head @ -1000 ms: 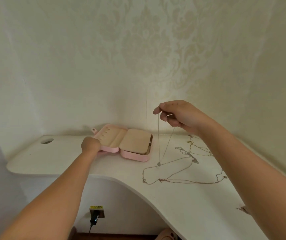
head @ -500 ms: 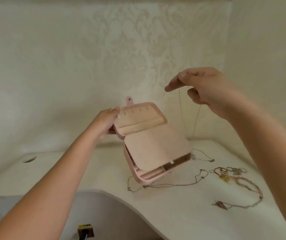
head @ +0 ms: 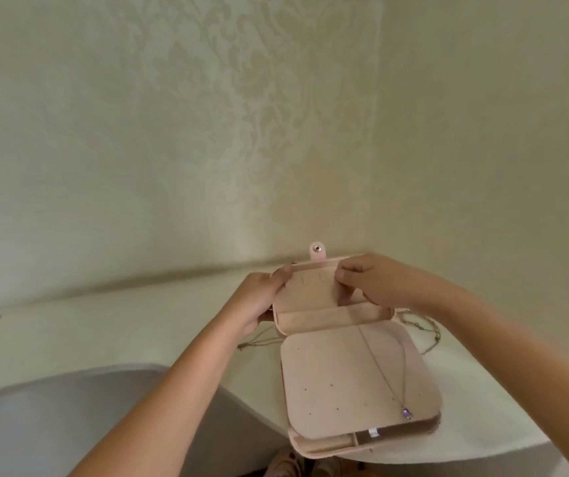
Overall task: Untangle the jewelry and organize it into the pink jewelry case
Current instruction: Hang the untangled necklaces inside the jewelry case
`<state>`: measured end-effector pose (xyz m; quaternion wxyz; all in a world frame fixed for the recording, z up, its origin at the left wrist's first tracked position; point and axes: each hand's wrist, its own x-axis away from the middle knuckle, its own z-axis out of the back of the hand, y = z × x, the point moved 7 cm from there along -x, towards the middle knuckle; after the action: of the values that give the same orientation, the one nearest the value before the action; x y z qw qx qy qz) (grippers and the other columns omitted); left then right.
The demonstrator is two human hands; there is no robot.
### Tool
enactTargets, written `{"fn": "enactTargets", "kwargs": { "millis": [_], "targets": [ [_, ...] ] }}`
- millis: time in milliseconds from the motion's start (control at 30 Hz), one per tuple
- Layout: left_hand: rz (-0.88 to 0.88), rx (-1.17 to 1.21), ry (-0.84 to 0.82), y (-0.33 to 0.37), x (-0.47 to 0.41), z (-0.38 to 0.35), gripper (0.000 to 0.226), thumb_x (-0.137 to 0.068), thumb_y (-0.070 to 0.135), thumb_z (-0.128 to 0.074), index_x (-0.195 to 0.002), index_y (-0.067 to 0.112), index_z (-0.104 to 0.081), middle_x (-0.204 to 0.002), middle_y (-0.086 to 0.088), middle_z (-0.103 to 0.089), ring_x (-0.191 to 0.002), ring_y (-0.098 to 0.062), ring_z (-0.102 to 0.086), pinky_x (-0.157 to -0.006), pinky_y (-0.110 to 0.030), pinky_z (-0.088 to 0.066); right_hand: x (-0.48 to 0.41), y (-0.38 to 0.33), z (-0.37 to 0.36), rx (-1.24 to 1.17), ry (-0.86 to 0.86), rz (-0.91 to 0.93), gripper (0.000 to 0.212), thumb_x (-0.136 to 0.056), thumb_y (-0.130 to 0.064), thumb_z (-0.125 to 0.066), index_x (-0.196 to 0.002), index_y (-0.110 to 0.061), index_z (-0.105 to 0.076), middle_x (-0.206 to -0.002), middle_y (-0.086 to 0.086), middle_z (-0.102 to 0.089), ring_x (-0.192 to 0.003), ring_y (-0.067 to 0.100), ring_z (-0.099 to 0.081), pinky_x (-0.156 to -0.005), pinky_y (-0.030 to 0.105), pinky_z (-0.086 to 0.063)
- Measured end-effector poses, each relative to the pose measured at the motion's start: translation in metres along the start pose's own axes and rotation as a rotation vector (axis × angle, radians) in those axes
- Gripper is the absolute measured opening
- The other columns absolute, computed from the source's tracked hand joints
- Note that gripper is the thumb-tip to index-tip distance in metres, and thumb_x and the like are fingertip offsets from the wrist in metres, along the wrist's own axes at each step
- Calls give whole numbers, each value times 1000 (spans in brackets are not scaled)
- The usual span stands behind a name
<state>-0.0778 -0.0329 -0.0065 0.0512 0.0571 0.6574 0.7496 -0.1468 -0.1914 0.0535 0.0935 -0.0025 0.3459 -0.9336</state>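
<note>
the left hand (head: 259,304) grips the pink jewelry case (head: 331,380) by the 9 o'clock edge of its lid, thumb over the rim, and holds it open above the tabletop (head: 138,325). the right hand (head: 376,284) is at the lid's 2 o'clock corner, fingers curled and pinched together against the lining. it seems to have hold of the top of the necklace (head: 384,373), though the exact pinch is hidden under the fingers. the chain runs down across the inner panel, and its pendant (head: 406,413) lies near the panel's 5 o'clock corner. the snap tab (head: 317,251) stands up at 12 o'clock. more tangled chains (head: 424,330) lie on the tabletop behind the case, toward 3 o'clock.

the likely trouble: the case hangs from one hand only, so pressing on the lid could swing it and make the chain miss its hook. if the pinch lets go early, the necklace could slide off the sloping panel and drop to the floor, or land back among the loose chains. the two strands lie close together, and a twist of the wrist could cross them again.

against half a second ago, the right hand has come down from about 1 o'clock, well clear of the case, onto the lid. the chain no longer dangles in the air but lies on the panel. the case now sits squarer and nearer to the camera. a second ago it lay on the tabletop.
</note>
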Motion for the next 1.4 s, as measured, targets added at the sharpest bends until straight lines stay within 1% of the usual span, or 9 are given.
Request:
{"fn": "enactTargets", "kwargs": {
  "millis": [200,367,500,667,900,1033,1167,1267,1400],
  "targets": [
    [71,266,185,-25,-4,0,33,-85,38,-70,-77,7,-63,-82,-11,-62,-71,-24,-59,-67,-32,-45,-24,23,-25,-49,-22,-87,38,-98,-17,-45,-62,-17,-55,-63,-6,-55,-58,10,-45,-54,17,-37],
    [2,364,271,-35,-8,-6,50,-62,61,-74,-82,17,-58,-80,-5,-54,-72,-21,-51,-68,-34,-40,-36,19,-42,64,-93,-80,36,-102,-25,-38,-67,-20,-43,-65,-6,-43,-48,8,-37,-45,15,-28],
    [-23,346,238,-32,-7,-8,28,-82,35,-73,-85,9,-63,-81,-12,-59,-73,-22,-56,-68,-36,-45,-42,19,-50,-104,-91,-62,34,-102,-26,-40,-69,-19,-46,-64,-4,-44,-53,9,-36,-45,15,-28],
    [58,506,282,-52,-11,-6,11,-82,20,-75,-77,10,-71,-73,-8,-70,-64,-23,-64,-64,-34,-54,-44,26,-71,-122,-142,6,30,-101,-25,-40,-76,-18,-56,-72,-7,-52,-62,5,-42,-58,13,-33],
    [193,259,-44,-53,-19,-18,34,-82,-6,-59,-113,8,-62,-90,-14,-69,-70,-22,-67,-55,-26,-53,-55,44,-75,-203,44,71,34,-103,-21,-38,-72,-22,-53,-74,-10,-53,-70,5,-44,-65,13,-34],
    [392,116,-157,-59,-9,-23,4,-93,16,-56,-90,15,-59,-72,-3,-62,-61,-16,-58,-51,-25,-49,-53,43,-70,108,224,91,28,-101,-30,-37,-76,-25,-49,-70,-10,-55,-70,1,-52,-68,14,-37],
    [482,250,-236,-58,-5,-33,20,-91,30,-60,-79,14,-65,-69,-3,-68,-60,-17,-65,-58,-26,-54,-47,29,-69,92,296,180,24,-104,-25,-33,-88,-15,-49,-80,5,-62,-75,20,-58,-71,31,-43],
    [384,420,-86,-55,-12,-29,16,-88,20,-66,-76,9,-65,-58,-5,-67,-49,-16,-65,-54,-24,-54,-43,16,-68,162,326,270,26,-103,-25,-33,-93,-12,-52,-86,9,-65,-78,26,-58,-72,39,-43],
    [256,571,-6,-51,-14,-24,8,-86,3,-60,-83,4,-67,-65,-9,-70,-55,-20,-67,-58,-29,-55,-46,3,-57,156,242,303,22,-102,-19,-37,-84,-14,-49,-82,3,-57,-77,22,-51,-72,32,-40]
  ]
}}
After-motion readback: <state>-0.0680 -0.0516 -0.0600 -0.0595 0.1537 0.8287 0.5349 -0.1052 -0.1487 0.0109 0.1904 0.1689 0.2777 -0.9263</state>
